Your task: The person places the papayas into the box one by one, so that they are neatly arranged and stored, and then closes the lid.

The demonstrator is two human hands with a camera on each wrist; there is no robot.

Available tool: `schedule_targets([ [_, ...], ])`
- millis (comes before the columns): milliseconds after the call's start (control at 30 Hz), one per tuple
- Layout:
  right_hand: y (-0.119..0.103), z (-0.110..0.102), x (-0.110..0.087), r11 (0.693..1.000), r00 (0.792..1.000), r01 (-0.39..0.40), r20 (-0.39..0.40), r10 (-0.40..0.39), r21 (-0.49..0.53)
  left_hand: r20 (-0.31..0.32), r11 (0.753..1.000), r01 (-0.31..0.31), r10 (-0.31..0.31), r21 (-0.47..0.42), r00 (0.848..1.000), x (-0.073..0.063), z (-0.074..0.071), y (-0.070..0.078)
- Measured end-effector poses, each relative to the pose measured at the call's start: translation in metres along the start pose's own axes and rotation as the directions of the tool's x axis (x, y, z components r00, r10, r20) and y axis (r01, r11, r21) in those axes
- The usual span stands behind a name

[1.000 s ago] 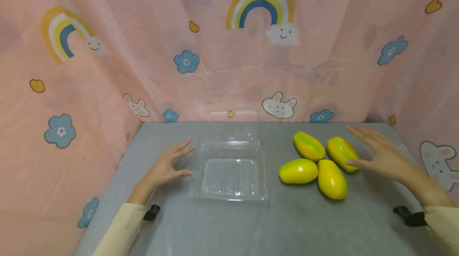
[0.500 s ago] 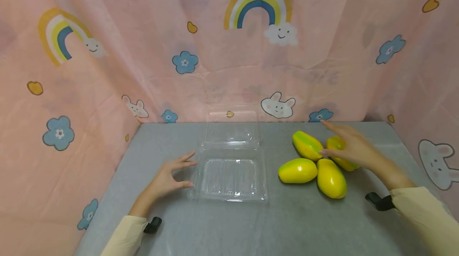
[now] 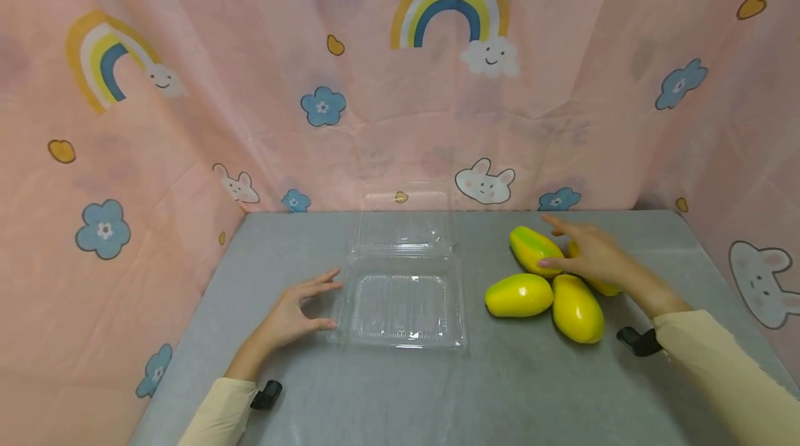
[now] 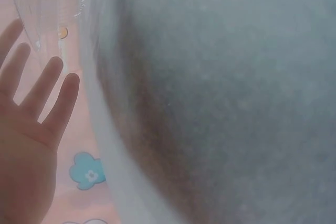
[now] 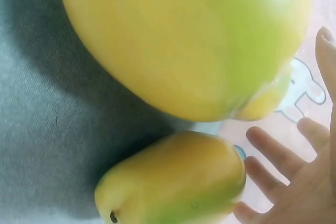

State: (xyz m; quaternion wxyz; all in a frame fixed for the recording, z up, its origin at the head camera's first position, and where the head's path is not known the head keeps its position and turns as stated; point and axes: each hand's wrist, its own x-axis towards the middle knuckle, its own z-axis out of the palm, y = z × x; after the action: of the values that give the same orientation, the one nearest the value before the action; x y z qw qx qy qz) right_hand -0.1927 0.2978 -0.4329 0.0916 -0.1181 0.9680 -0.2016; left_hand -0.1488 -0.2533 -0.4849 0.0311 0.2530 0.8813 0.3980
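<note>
Fingers of the right hand are well parted, gripping nothing; of the four yellow-green fruits, one lies at the fingertips, contact unclear, another partly hidden beneath them, two nearer the person. Fingers of the left hand, spread and holding nothing, stand just beside the clear container.

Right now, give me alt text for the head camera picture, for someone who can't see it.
A person's right hand is over the far right one of four yellow fruits on a gray table. The left hand, fingers spread, is at the left side of an open clear plastic box. Behind hangs rainbow-patterned pink cloth.
</note>
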Motion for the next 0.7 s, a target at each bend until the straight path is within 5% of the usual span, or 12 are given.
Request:
schedule_targets([
  [700,0.002,0.013,0.009,1.000,1.000,0.021,0.018,-0.022,0.012,-0.003,0.999,-0.014,0.014,0.040,1.000,-0.003,0.001,0.000],
])
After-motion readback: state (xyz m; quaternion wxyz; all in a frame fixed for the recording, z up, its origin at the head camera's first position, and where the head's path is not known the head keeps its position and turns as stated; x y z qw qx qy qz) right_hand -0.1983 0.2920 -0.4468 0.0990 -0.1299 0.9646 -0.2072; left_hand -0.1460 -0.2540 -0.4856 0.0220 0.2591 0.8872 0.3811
